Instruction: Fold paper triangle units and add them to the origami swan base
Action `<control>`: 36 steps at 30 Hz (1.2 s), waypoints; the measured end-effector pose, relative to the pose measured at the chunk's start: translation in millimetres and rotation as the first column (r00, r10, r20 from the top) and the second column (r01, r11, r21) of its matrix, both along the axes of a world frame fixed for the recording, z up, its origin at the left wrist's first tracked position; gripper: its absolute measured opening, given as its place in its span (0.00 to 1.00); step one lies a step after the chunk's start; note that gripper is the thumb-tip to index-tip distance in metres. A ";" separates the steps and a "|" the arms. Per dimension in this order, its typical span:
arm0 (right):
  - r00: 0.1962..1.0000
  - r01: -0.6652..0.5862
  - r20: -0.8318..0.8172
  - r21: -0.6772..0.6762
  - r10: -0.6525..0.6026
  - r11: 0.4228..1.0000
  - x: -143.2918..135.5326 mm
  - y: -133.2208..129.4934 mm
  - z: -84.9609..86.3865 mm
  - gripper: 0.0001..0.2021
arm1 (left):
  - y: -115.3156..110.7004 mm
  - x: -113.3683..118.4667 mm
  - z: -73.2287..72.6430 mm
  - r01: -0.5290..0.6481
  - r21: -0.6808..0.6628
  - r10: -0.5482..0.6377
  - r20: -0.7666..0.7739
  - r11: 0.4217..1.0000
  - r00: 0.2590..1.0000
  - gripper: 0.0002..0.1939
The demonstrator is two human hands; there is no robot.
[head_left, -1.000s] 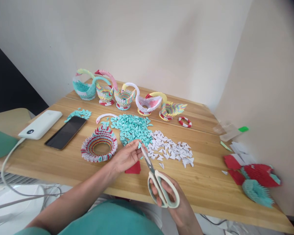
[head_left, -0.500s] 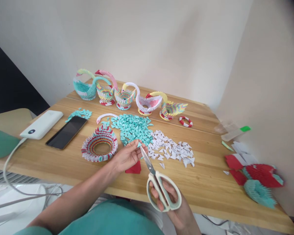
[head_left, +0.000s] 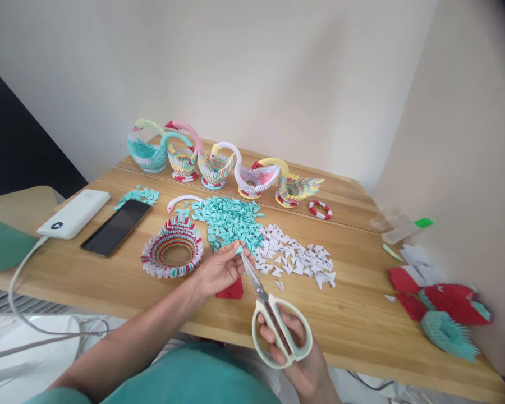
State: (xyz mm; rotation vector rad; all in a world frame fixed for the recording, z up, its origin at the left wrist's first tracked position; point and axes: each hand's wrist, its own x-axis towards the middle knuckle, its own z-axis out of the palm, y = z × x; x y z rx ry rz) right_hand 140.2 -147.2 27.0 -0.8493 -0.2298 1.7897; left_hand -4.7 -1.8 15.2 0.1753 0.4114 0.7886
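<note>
Between the thumb and fingers of my left hand (head_left: pixel 224 269) is a small teal folded paper triangle (head_left: pixel 239 249). My right hand (head_left: pixel 298 348) grips scissors with cream handles (head_left: pixel 281 331); their blade tips reach the triangle. Left of my left hand sits a round basket of red, white and teal folded paper (head_left: pixel 172 247). A red paper piece (head_left: pixel 230 289) lies beneath my left wrist. Just beyond my hands are a heap of teal paper triangles (head_left: pixel 231 219) and a spread of white paper triangles (head_left: pixel 294 255).
Several folded-paper swans (head_left: pixel 216 165) stand along the back, with a red-and-white ring (head_left: pixel 320 210) beside them. To the left lie a phone (head_left: pixel 115 227) and a white power bank (head_left: pixel 73 214) with a cable. Red and teal folded pieces (head_left: pixel 450 331) are at the right edge.
The scissor blades look closer together now, with the tips against the teal triangle. My left hand stays almost where it was; the view has shifted slightly.
</note>
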 end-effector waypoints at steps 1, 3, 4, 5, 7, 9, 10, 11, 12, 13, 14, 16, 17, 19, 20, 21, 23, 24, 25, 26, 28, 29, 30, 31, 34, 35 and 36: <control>1.000 0.001 -0.017 -0.006 -0.002 1.000 -0.1 0.0 -0.1 0.12 | -0.1 0.0 0.5 0.000 -0.005 0.000 -0.004 1.000 1.000 0.05; 0.999 0.003 -0.038 -0.011 -0.003 1.000 -0.3 -0.2 -0.5 0.12 | -0.1 -0.2 1.7 0.000 -0.010 0.000 -0.015 1.000 1.000 0.05; 0.999 0.001 -0.046 -0.010 -0.001 1.000 -0.3 -0.2 -0.8 0.13 | -0.1 -0.3 2.4 0.000 -0.009 0.000 -0.020 1.000 1.000 0.05; 0.999 -0.003 -0.052 -0.005 0.003 1.000 -0.5 -0.3 -1.0 0.13 | 0.0 -0.5 2.9 0.000 -0.006 0.000 -0.023 1.000 1.000 0.04; 0.998 -0.011 -0.060 0.009 0.012 1.000 -0.9 -0.4 -1.1 0.12 | 0.3 -0.6 3.4 0.001 -0.002 -0.001 -0.026 1.000 1.000 0.04; 0.998 -0.014 -0.062 0.019 0.015 1.000 -1.4 -0.6 -0.5 0.11 | 0.6 -0.7 3.4 0.008 -0.005 -0.008 -0.028 1.000 1.000 0.04; 0.998 -0.012 -0.060 0.023 0.014 1.000 -1.7 -0.7 -0.1 0.11 | 0.8 -0.8 3.2 0.012 -0.009 -0.012 -0.029 1.000 1.000 0.05; 0.998 -0.011 -0.058 0.029 0.013 1.000 -2.0 -0.7 0.4 0.11 | 1.0 -0.8 3.1 0.015 -0.013 -0.015 -0.030 1.000 0.999 0.05; 0.998 -0.012 -0.057 0.034 0.014 0.999 -2.2 -0.7 0.8 0.11 | 1.1 -0.8 2.9 0.017 -0.016 -0.017 -0.032 1.000 0.999 0.05; 0.998 -0.014 -0.058 0.041 0.016 0.999 -2.3 -0.7 1.0 0.11 | 1.2 -0.8 2.8 0.018 -0.017 -0.019 -0.034 1.000 0.999 0.05; 0.998 -0.016 -0.059 0.045 0.018 0.999 -2.3 -0.6 1.0 0.11 | 1.2 -0.8 2.7 0.020 -0.016 -0.020 -0.035 1.000 0.999 0.05; 0.998 -0.016 -0.065 0.043 0.019 0.999 -2.2 -0.5 0.3 0.11 | 1.3 -0.7 2.8 0.023 -0.011 -0.023 -0.036 1.000 0.999 0.05; 0.998 -0.013 -0.069 0.037 0.016 0.999 -2.0 -0.5 -0.3 0.11 | 1.2 -0.6 2.8 0.023 -0.008 -0.023 -0.034 1.000 0.999 0.06; 0.997 -0.009 -0.073 0.023 0.011 1.000 -1.7 -0.7 -2.0 0.12 | 1.1 -0.6 2.7 0.018 -0.002 -0.018 -0.030 1.000 0.999 0.06; 0.997 -0.008 -0.074 0.017 0.009 1.000 -1.6 -0.8 -2.7 0.12 | 0.9 -0.5 2.5 0.017 0.001 -0.017 -0.029 1.000 0.999 0.06; 0.997 -0.006 -0.073 0.013 0.007 1.000 -1.6 -1.0 -3.4 0.12 | 0.8 -0.5 2.3 0.015 0.004 -0.015 -0.028 1.000 0.999 0.06; 0.997 -0.002 -0.072 0.014 0.003 1.000 -1.9 -1.5 -4.2 0.12 | 0.6 -0.5 1.5 0.017 0.007 -0.017 -0.026 1.000 1.000 0.06; 0.997 0.000 -0.076 0.017 0.002 1.000 -2.3 -1.7 -4.4 0.11 | 0.6 -0.6 1.0 0.015 0.010 -0.015 -0.024 1.000 1.000 0.06; 0.997 0.000 -0.082 0.021 0.002 1.000 -2.7 -1.9 -4.3 0.11 | 0.6 -0.6 0.5 0.016 0.013 -0.016 -0.022 1.000 1.000 0.06; 0.996 0.001 -0.090 0.024 0.001 1.000 -3.1 -2.0 -4.2 0.10 | 0.6 -0.6 0.0 0.016 0.018 -0.016 -0.019 1.000 1.000 0.05; 0.994 0.001 -0.111 0.027 0.002 1.000 -3.9 -2.1 -3.9 0.10 | 0.7 -0.7 -1.0 0.017 0.030 -0.017 -0.011 0.999 1.000 0.05; 0.992 0.003 -0.123 0.027 0.001 1.000 -4.1 -2.2 -3.8 0.10 | 0.8 -0.8 -1.5 0.018 0.038 -0.018 -0.008 0.999 1.000 0.04; 0.991 0.003 -0.135 0.026 0.001 1.000 -4.3 -2.1 -3.7 0.10 | 0.9 -0.9 -1.8 0.019 0.049 -0.018 -0.006 0.999 1.000 0.04; 0.989 0.000 -0.147 0.024 0.004 1.000 -4.5 -2.1 -3.7 0.10 | 1.0 -1.0 -2.1 0.019 0.064 -0.019 -0.006 0.998 1.000 0.04; 0.983 -0.016 -0.181 0.020 0.019 1.000 -5.1 -2.0 -4.1 0.09 | 1.6 -1.2 -2.3 0.005 0.146 0.000 -0.029 0.989 1.000 0.07; 0.982 -0.018 -0.190 0.020 0.021 1.000 -5.6 -2.1 -4.1 0.09 | 1.8 -1.2 -2.2 -0.005 0.180 0.013 -0.044 0.984 0.999 0.09; 0.980 -0.016 -0.198 0.017 0.019 1.000 -6.2 -2.3 -4.1 0.10 | 2.0 -1.2 -2.0 -0.015 0.215 0.029 -0.062 0.977 0.998 0.11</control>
